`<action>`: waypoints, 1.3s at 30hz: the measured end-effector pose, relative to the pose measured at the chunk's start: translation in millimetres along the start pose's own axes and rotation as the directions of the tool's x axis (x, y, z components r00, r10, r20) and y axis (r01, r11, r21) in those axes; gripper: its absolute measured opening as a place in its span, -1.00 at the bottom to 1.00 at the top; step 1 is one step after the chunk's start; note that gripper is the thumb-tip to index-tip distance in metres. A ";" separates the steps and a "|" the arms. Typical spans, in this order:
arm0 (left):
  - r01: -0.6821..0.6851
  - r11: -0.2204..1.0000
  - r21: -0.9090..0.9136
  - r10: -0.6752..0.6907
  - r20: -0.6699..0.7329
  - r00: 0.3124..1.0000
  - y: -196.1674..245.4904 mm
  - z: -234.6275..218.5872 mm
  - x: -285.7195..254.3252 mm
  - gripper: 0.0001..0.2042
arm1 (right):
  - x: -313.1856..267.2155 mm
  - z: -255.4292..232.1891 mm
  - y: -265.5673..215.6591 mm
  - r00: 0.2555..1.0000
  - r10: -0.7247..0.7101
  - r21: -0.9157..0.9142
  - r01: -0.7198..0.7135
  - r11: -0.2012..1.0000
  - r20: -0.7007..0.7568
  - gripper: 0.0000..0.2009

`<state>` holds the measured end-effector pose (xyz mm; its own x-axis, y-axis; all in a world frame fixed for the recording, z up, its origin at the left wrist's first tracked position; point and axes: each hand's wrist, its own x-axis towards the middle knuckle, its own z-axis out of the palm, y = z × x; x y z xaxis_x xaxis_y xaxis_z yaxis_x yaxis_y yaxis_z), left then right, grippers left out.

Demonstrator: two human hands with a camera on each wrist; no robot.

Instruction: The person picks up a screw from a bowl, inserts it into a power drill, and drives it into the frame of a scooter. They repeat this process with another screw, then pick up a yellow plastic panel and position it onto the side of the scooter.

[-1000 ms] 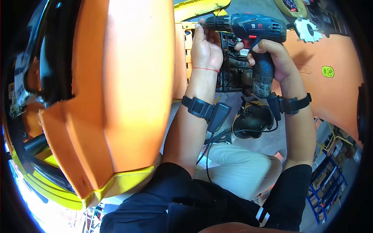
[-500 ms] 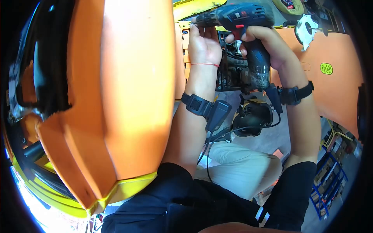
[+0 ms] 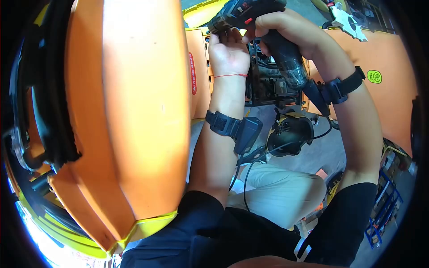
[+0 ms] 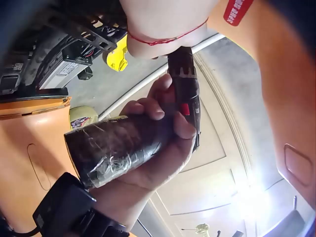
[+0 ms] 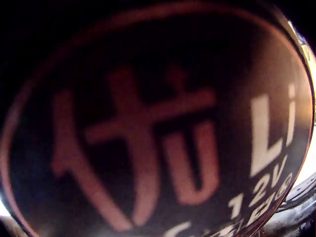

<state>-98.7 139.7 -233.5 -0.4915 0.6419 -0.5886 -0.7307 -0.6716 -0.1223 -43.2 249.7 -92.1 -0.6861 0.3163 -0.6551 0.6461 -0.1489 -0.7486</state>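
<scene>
The right hand (image 3: 290, 31) grips a dark cordless drill (image 3: 286, 58) round its handle, index finger by the red switch. The drill's chuck (image 3: 220, 22) points left and a little down. Against the chuck's front end lies the left hand (image 3: 230, 56), palm up with bent fingers; whether the fingertips pinch anything is hidden. In the left wrist view, the right hand (image 4: 158, 148) wraps the drill handle (image 4: 118, 148), and the left hand (image 4: 168, 22) covers the chuck's front. The drill's printed base (image 5: 148, 128) fills the right wrist view, marked "Li 12V".
A large orange panel (image 3: 143, 98) stands at the left. Beyond the hands, an open bay of dark parts and wiring (image 3: 279, 87) adjoins another orange panel (image 3: 380, 102). A black helmet-like object (image 3: 290, 136) lies on the floor. Cables (image 3: 272, 149) trail from the wrist cameras.
The drill and right hand have moved left and up in the head view, and the drill has tilted, chuck end lower. The left hand has shifted slightly left, still at the chuck's front.
</scene>
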 end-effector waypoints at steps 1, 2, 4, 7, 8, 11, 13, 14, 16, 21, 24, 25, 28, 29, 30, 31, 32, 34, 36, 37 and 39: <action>-0.001 1.000 0.000 0.001 0.000 1.000 -0.6 1.6 -1.3 -0.74 | 0.9 0.6 -1.6 1.000 -0.007 -0.010 0.007 1.000 0.012 -0.73; -0.009 1.000 -0.018 0.009 0.015 1.000 -1.7 3.1 -2.7 -0.74 | 1.1 1.2 -3.2 1.000 -0.008 -0.010 0.008 1.000 0.014 -0.73; -0.016 0.999 -0.036 0.017 0.030 0.999 -1.2 2.6 -3.9 -0.74 | 0.9 2.3 -6.0 1.000 0.028 -0.025 -0.028 0.999 -0.014 -0.74; -0.007 0.999 -0.049 0.009 0.050 0.999 -1.0 -1.6 -3.0 -0.74 | 3.6 3.2 -6.7 0.999 0.036 -0.041 -0.037 0.998 -0.038 -0.77; -0.022 0.999 -0.047 0.025 0.082 0.996 -1.0 -3.5 -1.9 -0.73 | 3.3 3.8 -9.9 0.998 0.037 -0.041 -0.038 0.998 -0.041 -0.77; -0.058 0.997 -0.044 0.064 0.154 0.986 -2.6 -9.3 -1.8 -0.72 | 0.8 9.1 -39.6 0.996 0.087 -0.103 -0.085 0.991 0.017 -0.85; -0.101 0.993 -0.059 0.106 0.086 0.991 -4.7 -8.8 -4.3 -0.71 | 0.0 13.5 -50.9 0.991 0.122 -0.143 -0.113 0.983 0.054 -0.90; -0.115 0.992 -0.044 0.118 0.078 0.990 -5.7 -9.0 -6.4 -0.71 | 3.7 15.2 -45.3 0.996 0.088 -0.146 -0.088 0.985 -0.005 -0.88; -0.109 0.994 -0.018 0.111 0.101 0.989 -5.7 -11.8 -8.4 -0.69 | 8.3 16.7 -50.9 0.989 0.148 -0.147 -0.148 0.978 -0.006 -0.87; -0.109 0.989 0.097 0.096 0.132 0.987 -7.4 -13.2 -14.7 -0.68 | 12.9 17.9 -61.5 0.978 0.206 -0.182 -0.195 0.964 0.043 -0.86; -0.106 0.988 0.109 0.093 0.119 0.988 -7.2 -11.8 -16.1 -0.62 | 19.1 18.1 -57.4 0.983 0.165 -0.188 -0.147 0.971 0.084 -0.86; -0.111 0.986 0.123 0.093 0.143 0.985 -7.1 -12.7 -15.7 -0.59 | 19.7 18.4 -56.7 0.983 0.146 -0.185 -0.124 0.975 0.112 -0.87; -0.105 0.984 0.141 0.078 0.183 0.980 -6.3 -16.2 -14.1 -0.53 | 11.9 24.5 -61.4 0.993 0.103 -0.254 -0.086 0.963 0.054 -0.88; -0.098 0.984 0.146 0.068 0.197 0.978 -6.3 -17.9 -13.8 -0.50 | 10.3 24.4 -60.9 0.993 0.104 -0.254 -0.088 0.963 0.051 -0.88; -0.095 0.985 0.145 0.065 0.197 0.978 -6.6 -16.2 -15.2 -0.50 | 9.2 24.1 -60.1 0.993 0.097 -0.230 -0.079 0.970 0.066 -0.88; -0.096 0.988 0.122 0.075 0.165 0.983 -6.9 -14.2 -16.2 -0.52 | 8.6 24.2 -59.2 0.993 0.088 -0.206 -0.070 0.976 0.083 -0.88; -0.098 0.990 0.100 0.084 0.133 0.987 -6.8 -12.2 -17.8 -0.53 | 9.0 25.1 -58.8 0.993 0.089 -0.206 -0.071 0.976 0.080 -0.88; -0.098 0.990 0.102 0.085 0.127 0.988 -6.8 -12.3 -17.7 -0.54 | 11.1 28.0 -58.7 0.991 0.130 -0.234 -0.121 0.965 0.022 -0.87; -0.091 0.990 0.107 0.079 0.119 0.990 -7.2 -12.9 -18.6 -0.54 | 7.6 30.3 -55.1 0.997 0.074 -0.258 -0.075 0.963 -0.015 -0.87; -0.097 0.988 0.119 0.084 0.106 0.991 -7.2 -11.8 -18.4 -0.55 | 6.0 31.1 -53.1 0.999 0.014 -0.288 -0.027 0.957 -0.047 -0.87; -0.096 0.986 0.138 0.084 0.097 0.992 -8.6 -12.0 -17.8 -0.56 | 17.3 26.8 -39.1 0.999 0.029 -0.210 -0.037 0.977 -0.038 -0.86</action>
<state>-78.0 129.6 -231.5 -0.5944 0.6163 -0.5166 -0.7382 -0.6730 0.0464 -89.3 235.9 -76.9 -0.6538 0.3469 -0.6725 0.7266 0.0396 -0.6859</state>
